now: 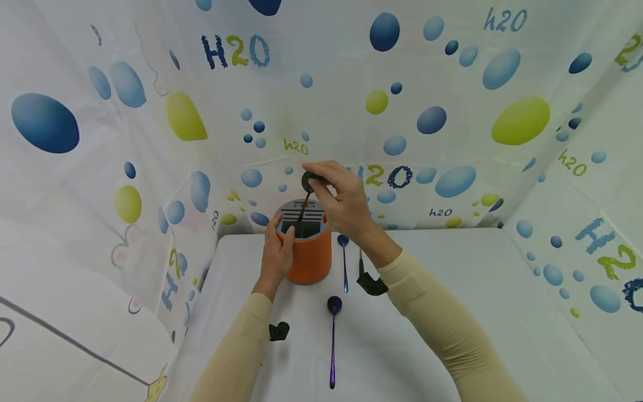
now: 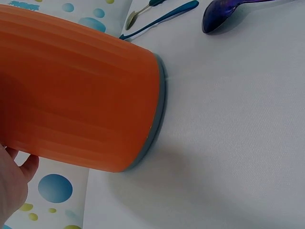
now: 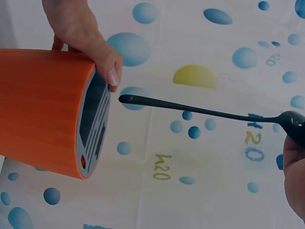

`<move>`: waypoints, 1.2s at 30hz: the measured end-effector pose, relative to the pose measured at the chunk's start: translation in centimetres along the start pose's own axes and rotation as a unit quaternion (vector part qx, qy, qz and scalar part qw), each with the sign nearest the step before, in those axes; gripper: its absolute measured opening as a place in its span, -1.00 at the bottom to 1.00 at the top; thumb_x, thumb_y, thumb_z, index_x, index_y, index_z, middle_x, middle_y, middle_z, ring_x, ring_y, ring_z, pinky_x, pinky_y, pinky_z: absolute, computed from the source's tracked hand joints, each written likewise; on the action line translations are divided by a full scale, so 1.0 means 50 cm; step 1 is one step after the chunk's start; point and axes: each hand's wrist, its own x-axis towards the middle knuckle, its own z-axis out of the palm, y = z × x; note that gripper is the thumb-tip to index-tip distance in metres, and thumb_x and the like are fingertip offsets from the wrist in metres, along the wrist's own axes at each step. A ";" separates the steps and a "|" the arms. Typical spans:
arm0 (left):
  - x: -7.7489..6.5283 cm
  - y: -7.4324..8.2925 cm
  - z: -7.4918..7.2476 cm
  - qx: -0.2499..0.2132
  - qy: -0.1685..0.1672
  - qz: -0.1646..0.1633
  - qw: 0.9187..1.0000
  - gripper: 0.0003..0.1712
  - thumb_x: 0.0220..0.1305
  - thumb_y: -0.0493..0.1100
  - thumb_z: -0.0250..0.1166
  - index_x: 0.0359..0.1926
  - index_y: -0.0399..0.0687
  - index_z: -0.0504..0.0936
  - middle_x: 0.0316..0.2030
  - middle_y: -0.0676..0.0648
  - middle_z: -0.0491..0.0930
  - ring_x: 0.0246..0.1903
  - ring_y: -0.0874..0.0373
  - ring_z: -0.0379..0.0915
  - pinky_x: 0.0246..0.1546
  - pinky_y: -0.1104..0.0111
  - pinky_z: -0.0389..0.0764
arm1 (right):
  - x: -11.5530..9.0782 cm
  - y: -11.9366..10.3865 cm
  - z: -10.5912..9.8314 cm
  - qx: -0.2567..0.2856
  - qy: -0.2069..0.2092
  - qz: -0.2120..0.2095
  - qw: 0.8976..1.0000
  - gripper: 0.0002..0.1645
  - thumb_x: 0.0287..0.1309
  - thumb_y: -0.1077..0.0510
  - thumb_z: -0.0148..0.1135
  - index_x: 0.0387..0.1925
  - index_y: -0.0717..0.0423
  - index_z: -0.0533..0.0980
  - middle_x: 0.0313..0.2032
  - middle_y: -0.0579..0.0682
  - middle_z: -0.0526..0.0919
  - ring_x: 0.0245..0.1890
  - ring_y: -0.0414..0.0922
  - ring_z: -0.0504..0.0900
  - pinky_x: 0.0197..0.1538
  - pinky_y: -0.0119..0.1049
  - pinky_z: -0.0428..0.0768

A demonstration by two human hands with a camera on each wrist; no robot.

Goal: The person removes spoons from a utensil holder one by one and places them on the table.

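Observation:
My right hand [image 1: 341, 195] pinches a black spoon [image 3: 200, 109] by its bowl, with the handle pointing down toward an orange utensil holder [image 1: 311, 259]. In the right wrist view the handle's tip is just outside the grey slotted top, a small gap away. The holder stands upright near the back of the table. My left hand [image 1: 276, 251] grips its left side, thumb over the rim beside the large opening. Most of the left fingers are hidden behind the holder.
Right of the holder lies a blue spoon [image 1: 345, 262]. Nearer me is a purple spoon [image 1: 333, 335], its handle pointing toward me. A slim utensil with a gold-toned end [image 2: 132, 20] lies past the blue one. A patterned white curtain [image 1: 321, 111] rises behind the table.

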 end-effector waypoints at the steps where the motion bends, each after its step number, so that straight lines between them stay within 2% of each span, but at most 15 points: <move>1: 0.000 0.000 0.000 0.001 0.001 0.000 1.000 -0.28 0.58 0.31 -0.08 0.61 0.28 0.04 0.52 -0.15 0.18 0.43 -0.15 0.27 0.48 -0.14 0.30 | 0.000 0.000 0.000 -0.001 -0.001 0.000 1.000 -0.65 0.38 0.45 0.17 0.15 0.36 0.62 0.03 0.20 0.71 -0.10 -0.05 0.68 -0.01 -0.36 0.71; 14: 0.003 0.000 -0.001 -0.007 -0.001 0.012 1.000 -0.28 0.58 0.28 -0.04 0.61 0.24 0.05 0.50 -0.17 0.20 0.40 -0.14 0.28 0.46 -0.12 0.33 | -0.018 -0.010 -0.010 -0.003 -0.003 -0.005 1.000 -0.65 0.37 0.47 0.17 0.13 0.36 0.63 0.02 0.20 0.73 -0.08 -0.02 0.69 -0.01 -0.38 0.69; 26: 0.002 -0.002 -0.002 -0.005 -0.003 0.003 1.000 -0.27 0.58 0.32 -0.06 0.61 0.27 0.04 0.51 -0.16 0.19 0.39 -0.16 0.29 0.46 -0.13 0.33 | -0.034 -0.023 -0.017 -0.009 -0.009 0.005 1.000 -0.65 0.36 0.47 0.17 0.13 0.37 0.64 0.02 0.20 0.73 -0.10 -0.02 0.69 -0.01 -0.39 0.70; 33: 0.004 -0.004 -0.002 -0.006 -0.002 0.013 1.000 -0.28 0.59 0.29 -0.05 0.61 0.27 0.03 0.48 -0.17 0.22 0.37 -0.15 0.30 0.45 -0.12 0.35 | -0.052 -0.031 -0.021 -0.014 -0.014 0.014 1.000 -0.65 0.35 0.46 0.20 0.12 0.35 0.65 0.01 0.18 0.74 -0.20 -0.08 0.65 -0.14 -0.43 0.65; 36: 0.003 -0.005 -0.002 -0.005 -0.004 0.013 1.000 -0.27 0.58 0.30 -0.06 0.61 0.26 0.03 0.49 -0.18 0.21 0.39 -0.15 0.29 0.46 -0.11 0.33 | -0.055 -0.032 -0.019 -0.011 -0.016 0.011 1.000 -0.65 0.35 0.47 0.20 0.12 0.36 0.65 0.01 0.18 0.74 -0.18 -0.08 0.67 -0.13 -0.43 0.67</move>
